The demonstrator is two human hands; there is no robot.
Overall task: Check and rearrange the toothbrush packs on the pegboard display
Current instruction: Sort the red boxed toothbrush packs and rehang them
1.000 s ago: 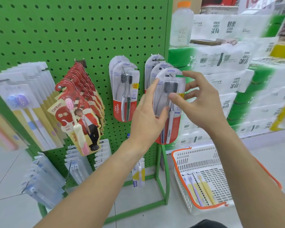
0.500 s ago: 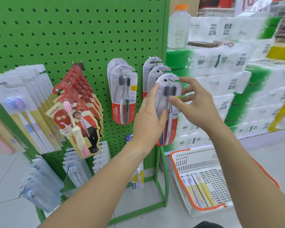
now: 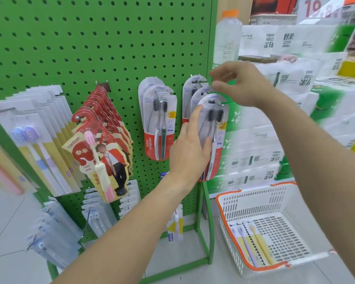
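Steadying the front toothbrush pack [image 3: 213, 138] with my left hand [image 3: 190, 148], thumb and fingers pinching it so its hole meets the peg on the pegboard [image 3: 103, 50]; my right hand [image 3: 237, 85], loosely curled, hovers empty at the peg tip.

Bright, even overhead store light with soft, faint shadows; the wide-angle lens bends the green perforated metal pegboard [image 3: 103, 48] at the edges, where motion blur smears detail.
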